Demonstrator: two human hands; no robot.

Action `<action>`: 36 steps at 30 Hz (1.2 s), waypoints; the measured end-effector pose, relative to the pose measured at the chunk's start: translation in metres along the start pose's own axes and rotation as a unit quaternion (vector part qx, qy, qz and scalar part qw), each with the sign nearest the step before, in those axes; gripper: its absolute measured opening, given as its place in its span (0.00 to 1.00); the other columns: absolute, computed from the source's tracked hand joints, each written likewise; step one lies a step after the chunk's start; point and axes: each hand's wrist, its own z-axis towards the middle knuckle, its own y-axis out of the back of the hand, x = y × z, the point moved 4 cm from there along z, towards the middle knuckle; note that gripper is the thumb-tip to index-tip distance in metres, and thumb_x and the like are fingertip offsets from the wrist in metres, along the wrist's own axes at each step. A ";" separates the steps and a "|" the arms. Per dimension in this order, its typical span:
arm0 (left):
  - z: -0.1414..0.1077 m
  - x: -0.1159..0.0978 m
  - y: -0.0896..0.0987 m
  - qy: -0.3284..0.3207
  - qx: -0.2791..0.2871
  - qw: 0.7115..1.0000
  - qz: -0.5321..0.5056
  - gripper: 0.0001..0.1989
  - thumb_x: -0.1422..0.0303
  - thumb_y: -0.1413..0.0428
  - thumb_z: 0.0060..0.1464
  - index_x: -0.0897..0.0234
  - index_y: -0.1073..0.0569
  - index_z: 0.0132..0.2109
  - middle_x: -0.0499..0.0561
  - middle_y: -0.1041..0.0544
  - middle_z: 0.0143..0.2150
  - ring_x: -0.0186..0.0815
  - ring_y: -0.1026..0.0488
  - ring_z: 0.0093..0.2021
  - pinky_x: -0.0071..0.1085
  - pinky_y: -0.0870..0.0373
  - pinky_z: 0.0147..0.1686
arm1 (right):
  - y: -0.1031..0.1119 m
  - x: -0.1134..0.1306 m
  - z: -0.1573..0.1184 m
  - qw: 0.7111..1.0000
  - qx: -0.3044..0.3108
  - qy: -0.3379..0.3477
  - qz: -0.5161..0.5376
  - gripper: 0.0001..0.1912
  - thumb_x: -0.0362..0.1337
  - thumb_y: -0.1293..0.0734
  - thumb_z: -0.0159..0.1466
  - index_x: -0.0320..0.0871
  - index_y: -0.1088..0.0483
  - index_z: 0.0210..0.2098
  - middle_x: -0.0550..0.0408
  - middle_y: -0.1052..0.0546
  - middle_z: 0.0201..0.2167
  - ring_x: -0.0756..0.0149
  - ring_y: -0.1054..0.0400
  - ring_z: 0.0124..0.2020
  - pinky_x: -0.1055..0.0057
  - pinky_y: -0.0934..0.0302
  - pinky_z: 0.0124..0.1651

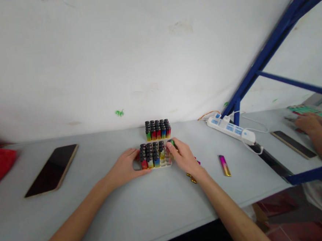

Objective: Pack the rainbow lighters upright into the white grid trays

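Note:
A clear tray (165, 163) stands on the grey table, partly filled with upright black-topped lighters (149, 157); some slots at its right end hold none. My left hand (127, 166) grips the tray's left side, thumb along the front edge. Over the tray's right end, my right hand (182, 155) pinches a green lighter (172, 142), mostly hidden by the fingers. Just behind stands a full block of lighters (158, 131). Gold-coloured lighters (192, 178) lie partly under my right wrist, and a purple and gold lighter (225, 165) lies farther right.
A dark phone (52, 170) and a red item (0, 164) are at the left. To the right are a white power strip (230, 129) with cables and a blue metal frame (248, 81). Beyond it are another phone (293, 144) and another person's hand (310, 124).

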 end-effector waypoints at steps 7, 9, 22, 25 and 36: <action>0.000 0.003 -0.002 0.007 0.017 1.000 -0.004 0.28 0.39 0.26 0.53 0.58 0.18 0.44 0.57 0.13 0.48 0.54 0.17 0.50 0.46 0.20 0.55 | -0.001 -0.008 -0.004 0.990 0.030 0.018 -0.139 0.26 0.55 0.36 0.83 0.51 0.41 0.31 0.59 0.29 0.25 0.61 0.35 0.27 0.65 0.41 0.37; 0.000 0.004 -0.003 0.011 0.017 1.000 -0.010 0.28 0.39 0.25 0.52 0.57 0.18 0.45 0.57 0.13 0.49 0.55 0.17 0.51 0.47 0.20 0.56 | -0.001 -0.012 -0.005 0.989 0.030 -0.001 -0.144 0.26 0.52 0.34 0.84 0.51 0.39 0.31 0.60 0.29 0.23 0.63 0.34 0.26 0.67 0.42 0.36; -0.001 0.002 -0.003 -0.011 0.003 1.000 -0.002 0.25 0.43 0.27 0.55 0.58 0.20 0.43 0.56 0.14 0.46 0.53 0.18 0.47 0.48 0.20 0.52 | -0.014 0.013 -0.017 0.936 0.106 0.027 -0.334 0.17 0.46 0.31 0.84 0.44 0.19 0.42 0.42 0.13 0.41 0.51 0.18 0.41 0.59 0.32 0.49; 0.000 -0.001 -0.003 -0.011 0.009 1.000 0.005 0.24 0.44 0.28 0.57 0.59 0.21 0.43 0.56 0.15 0.45 0.53 0.18 0.46 0.47 0.21 0.51 | 0.004 0.009 -0.034 0.959 0.070 0.021 -0.274 0.23 0.51 0.36 0.86 0.45 0.19 0.43 0.46 0.13 0.39 0.54 0.20 0.38 0.61 0.33 0.45; 0.003 0.000 -0.002 0.005 0.013 1.000 0.015 0.30 0.36 0.29 0.53 0.59 0.20 0.43 0.56 0.15 0.46 0.54 0.18 0.47 0.49 0.20 0.54 | 0.087 -0.039 -0.124 0.960 -0.115 -0.117 -0.225 0.28 0.61 0.36 0.80 0.45 0.17 0.53 0.45 0.16 0.41 0.53 0.22 0.36 0.54 0.25 0.47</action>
